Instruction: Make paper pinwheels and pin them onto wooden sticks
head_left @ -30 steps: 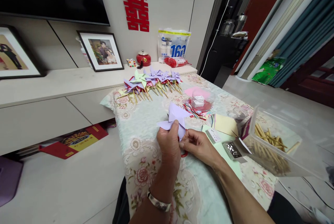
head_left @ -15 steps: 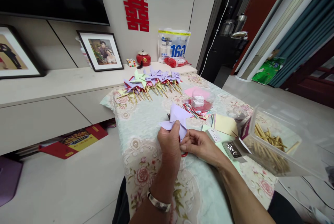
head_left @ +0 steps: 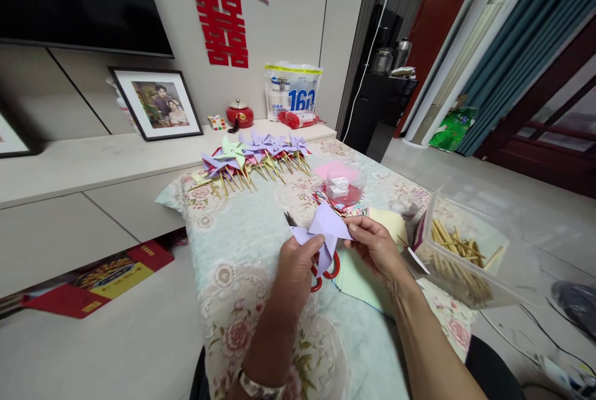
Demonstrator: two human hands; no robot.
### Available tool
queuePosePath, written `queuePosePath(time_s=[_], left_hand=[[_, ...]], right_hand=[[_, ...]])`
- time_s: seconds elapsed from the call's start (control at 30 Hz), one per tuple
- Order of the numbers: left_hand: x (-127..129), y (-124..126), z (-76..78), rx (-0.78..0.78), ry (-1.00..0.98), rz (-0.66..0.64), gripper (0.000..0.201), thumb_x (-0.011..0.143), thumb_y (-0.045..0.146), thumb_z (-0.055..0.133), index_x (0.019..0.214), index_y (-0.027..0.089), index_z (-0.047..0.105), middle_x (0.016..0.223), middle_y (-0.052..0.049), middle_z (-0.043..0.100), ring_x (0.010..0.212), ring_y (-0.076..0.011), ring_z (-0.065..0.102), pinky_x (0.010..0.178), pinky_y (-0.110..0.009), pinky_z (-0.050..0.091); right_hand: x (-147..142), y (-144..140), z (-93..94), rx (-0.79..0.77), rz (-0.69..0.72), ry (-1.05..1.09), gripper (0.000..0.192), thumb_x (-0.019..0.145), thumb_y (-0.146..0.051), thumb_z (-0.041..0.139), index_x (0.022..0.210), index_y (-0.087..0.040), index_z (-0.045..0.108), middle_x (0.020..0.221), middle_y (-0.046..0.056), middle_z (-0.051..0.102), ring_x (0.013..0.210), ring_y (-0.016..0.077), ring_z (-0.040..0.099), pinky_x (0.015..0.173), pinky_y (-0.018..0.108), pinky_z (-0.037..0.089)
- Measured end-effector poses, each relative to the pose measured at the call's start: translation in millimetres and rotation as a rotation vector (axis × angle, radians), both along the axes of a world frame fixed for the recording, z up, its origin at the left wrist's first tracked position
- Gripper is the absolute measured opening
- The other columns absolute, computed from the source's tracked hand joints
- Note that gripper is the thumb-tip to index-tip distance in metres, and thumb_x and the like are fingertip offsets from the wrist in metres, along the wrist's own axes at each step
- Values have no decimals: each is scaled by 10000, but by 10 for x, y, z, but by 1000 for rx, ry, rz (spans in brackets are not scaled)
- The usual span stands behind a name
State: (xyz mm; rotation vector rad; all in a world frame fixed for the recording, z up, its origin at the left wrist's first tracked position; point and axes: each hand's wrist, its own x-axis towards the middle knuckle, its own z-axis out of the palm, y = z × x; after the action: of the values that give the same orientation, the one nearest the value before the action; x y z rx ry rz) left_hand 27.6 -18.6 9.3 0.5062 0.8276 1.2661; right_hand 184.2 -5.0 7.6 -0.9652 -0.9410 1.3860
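Note:
A purple paper pinwheel [head_left: 325,221], without a stick, is held between my hands above the table. My left hand [head_left: 298,263] pinches it near the centre, thumb on top. At its right-hand blade, my right hand [head_left: 372,241] has thumb and fingers closed on the paper. Underneath lie scissors with red handles [head_left: 332,266], their dark blades pointing away to the left, partly covered by the pinwheel. Beside them a stack of pale green paper [head_left: 361,282] reaches under my right forearm.
Finished pinwheels on sticks [head_left: 254,154] lie at the table's far end. A round clear container [head_left: 345,182] holds small white boxes. At right stands a clear plastic bin [head_left: 465,288] of wooden sticks. Yellow paper [head_left: 388,224] lies behind my right hand.
My right hand has moved from the pinwheel's lower edge up to its right blade. The pinwheel now lies more spread out, and the red scissor handles show more. The view has shifted right.

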Motion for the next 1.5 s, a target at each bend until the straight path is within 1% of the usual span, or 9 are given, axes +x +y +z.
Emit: queuePosePath(time_s=[0.27,0.37,0.53,0.7,0.93,1.1,1.2,1.3,1.5], left_hand=[[-23,-23,4,71,18,-147,280,595,265,801,835,145,719,735,-37,706,657,-163,619,647,-257,486],[-9,-28,-39,52,87,-183,315,572,285,813,829,130,716,694,-37,698,603,-157,605,589,-251,467],[21,-20,-101,52,161,-177,274,582,286,799,780,121,706,632,-37,694,519,-153,587,546,-262,459],[15,-3,-106,16,188,-179,302,541,290,808,766,113,711,628,-36,693,516,-151,585,522,-254,450],[22,-8,-78,-42,160,-146,284,512,278,807,719,123,689,581,-3,641,490,-117,529,492,-227,398],[6,9,-153,-5,122,-147,242,575,252,797,755,125,696,573,10,613,526,-120,542,542,-232,427],[-11,31,-212,5,105,-142,221,604,238,785,771,123,698,581,11,613,527,-117,537,589,-248,456],[-14,36,-227,0,101,-136,219,598,234,789,761,124,693,597,6,625,531,-119,541,601,-252,463],[-7,26,-198,-18,119,-111,225,579,235,808,719,121,674,601,-3,625,544,-122,548,560,-237,441]], right_hand=[[19,3,43,-49,-29,114,337,672,-451,866,809,-157,777,702,38,721,627,125,613,589,210,473],[25,-9,58,-53,-16,94,348,642,-447,881,801,-157,770,707,34,721,608,122,604,563,210,453],[44,14,-24,-10,-117,14,342,540,-318,942,799,-179,766,671,-6,704,584,98,573,560,199,429],[59,49,-113,85,-159,-68,274,579,-295,920,778,-197,758,682,-11,701,604,104,577,578,213,431],[32,48,-126,114,-215,-144,252,594,-313,901,740,-188,739,669,-14,671,585,103,531,555,221,393],[36,-15,-61,276,-177,-326,121,723,-293,822,779,-215,748,732,-4,678,615,120,546,559,239,400],[31,-51,12,474,-158,-504,23,802,-246,752,810,-234,769,813,22,701,748,165,613,675,283,463],[27,-58,54,641,-133,-637,107,861,-193,691,869,-253,780,844,34,706,843,189,640,782,318,490],[31,-33,5,778,-120,-794,143,900,-180,655,891,-260,773,850,48,676,835,197,651,735,321,523]])
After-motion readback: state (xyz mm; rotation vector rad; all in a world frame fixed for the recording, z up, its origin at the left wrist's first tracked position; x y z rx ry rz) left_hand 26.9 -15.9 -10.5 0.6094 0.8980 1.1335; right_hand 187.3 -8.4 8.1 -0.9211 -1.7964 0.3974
